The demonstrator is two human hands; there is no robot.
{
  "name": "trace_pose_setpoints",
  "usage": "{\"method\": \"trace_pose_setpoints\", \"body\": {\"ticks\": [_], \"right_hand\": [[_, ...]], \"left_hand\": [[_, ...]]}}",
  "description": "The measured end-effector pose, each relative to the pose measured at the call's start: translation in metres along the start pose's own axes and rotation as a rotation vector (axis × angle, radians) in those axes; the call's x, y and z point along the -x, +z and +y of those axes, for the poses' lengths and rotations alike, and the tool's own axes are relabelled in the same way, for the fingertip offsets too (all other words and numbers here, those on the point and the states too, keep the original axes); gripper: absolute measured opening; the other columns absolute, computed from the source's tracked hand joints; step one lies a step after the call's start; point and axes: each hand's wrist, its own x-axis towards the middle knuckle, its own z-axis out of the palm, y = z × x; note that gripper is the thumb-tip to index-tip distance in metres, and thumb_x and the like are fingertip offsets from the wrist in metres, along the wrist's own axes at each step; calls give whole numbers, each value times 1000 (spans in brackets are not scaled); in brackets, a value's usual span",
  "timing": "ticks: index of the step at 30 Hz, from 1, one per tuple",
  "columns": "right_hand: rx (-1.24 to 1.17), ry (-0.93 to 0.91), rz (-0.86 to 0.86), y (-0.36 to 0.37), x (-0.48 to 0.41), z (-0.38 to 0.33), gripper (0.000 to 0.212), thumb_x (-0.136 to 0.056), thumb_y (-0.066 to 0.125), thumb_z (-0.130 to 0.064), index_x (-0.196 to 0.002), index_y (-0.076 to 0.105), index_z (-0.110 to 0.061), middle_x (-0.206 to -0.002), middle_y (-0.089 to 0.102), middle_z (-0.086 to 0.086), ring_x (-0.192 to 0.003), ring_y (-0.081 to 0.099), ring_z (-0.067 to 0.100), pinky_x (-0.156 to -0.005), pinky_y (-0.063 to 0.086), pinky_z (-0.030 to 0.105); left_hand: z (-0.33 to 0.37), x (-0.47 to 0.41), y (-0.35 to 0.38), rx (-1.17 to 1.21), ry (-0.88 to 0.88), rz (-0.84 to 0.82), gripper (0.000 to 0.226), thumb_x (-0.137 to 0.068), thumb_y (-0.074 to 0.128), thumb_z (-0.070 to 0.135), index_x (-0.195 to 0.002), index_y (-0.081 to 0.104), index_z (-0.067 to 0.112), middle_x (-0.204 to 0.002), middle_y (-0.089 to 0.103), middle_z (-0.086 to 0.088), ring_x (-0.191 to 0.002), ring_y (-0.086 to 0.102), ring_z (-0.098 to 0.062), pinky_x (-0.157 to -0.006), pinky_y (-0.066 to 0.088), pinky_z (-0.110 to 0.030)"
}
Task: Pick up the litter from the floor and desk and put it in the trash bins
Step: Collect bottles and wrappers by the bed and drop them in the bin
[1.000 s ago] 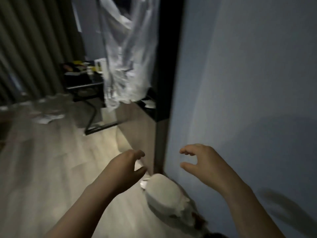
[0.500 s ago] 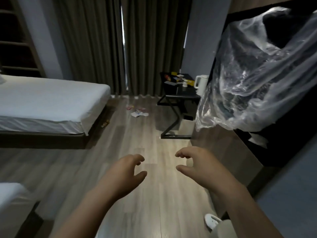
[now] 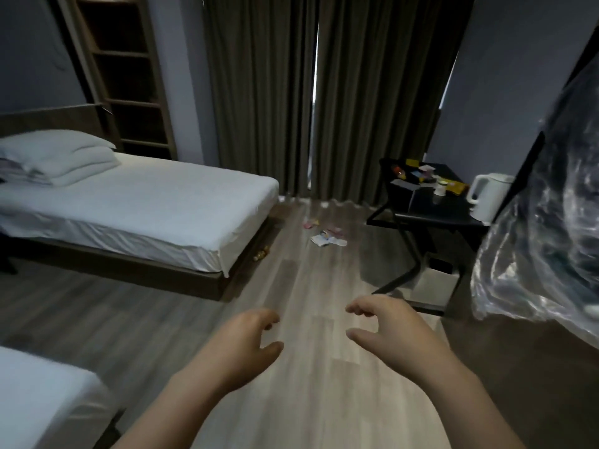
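Littering floor: floor litter, a small scatter of flat and crumpled paper scraps in white, pink and a touch of blue.
Place: between foot of bed and desk, near curtains, well apart from both hands.
By bed base: yellowish bits, too small to name.
Desk litter: yellow, orange and pale scraps and packets, spread over the far part of the dark desktop.
Cup: white, upright on desk among the scraps; contents hidden.
Kettle: white, upright at desk's right edge, handle toward the cup.
Box: pale, on floor under desk, dark at the top; contents not to be told.
Bag: clear crinkled plastic, hanging at far right before something dark; inside too blurred to read.
Left hand: held out palm down over bare floor, fingers loosely curled, grasping nothing.
Right hand: held out beside the left and apart from it, fingers loosely curled, likewise empty.
Pillows: white, stacked at head of bed.
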Motion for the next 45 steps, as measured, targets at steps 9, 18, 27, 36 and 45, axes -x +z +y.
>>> {"method": "trace_pose_setpoints", "body": {"ticks": [9,18,27,36,45], "right_hand": [[9,-20,-62,3,-160,16,37,-83,64,-39,-119,61,-34,-116,60,-16,-108,54,1,-92,45,24],[24,-16,-79,24,-308,31,36,-83,64,-39,-118,62,-33,-117,61,-14,-110,54,1,-91,43,21],[22,87,-98,40,-475,37,37,-83,64,-39,-119,62,-33,-116,61,-15,-108,54,2,-89,44,22],[-9,152,-105,38,-615,93,36,-82,65,-36,-118,63,-32,-114,61,-14,-108,54,2,-91,44,21],[-33,74,-149,30,-775,169,34,-83,67,-33,-116,65,-26,-114,64,-9,-106,56,5,-84,36,12]], "left_hand": [[-49,-135,-23,16,-98,46,47,-88,57,42,-132,48,29,-126,55,11,-111,53,-5,-89,44,-18],[-108,-276,-32,57,-109,59,46,-88,57,41,-132,49,28,-126,56,10,-114,52,-5,-93,45,-21],[-177,-453,-70,70,-79,29,45,-87,58,43,-129,52,27,-119,59,9,-105,57,-6,-88,48,-23],[-193,-614,-64,37,-11,-50,41,-88,57,40,-126,52,27,-100,53,11,-84,46,-5,-71,36,-15],[-206,-770,-53,41,-100,-33,40,-84,59,42,-122,55,29,-112,62,11,-98,58,-4,-83,45,-17]]}}
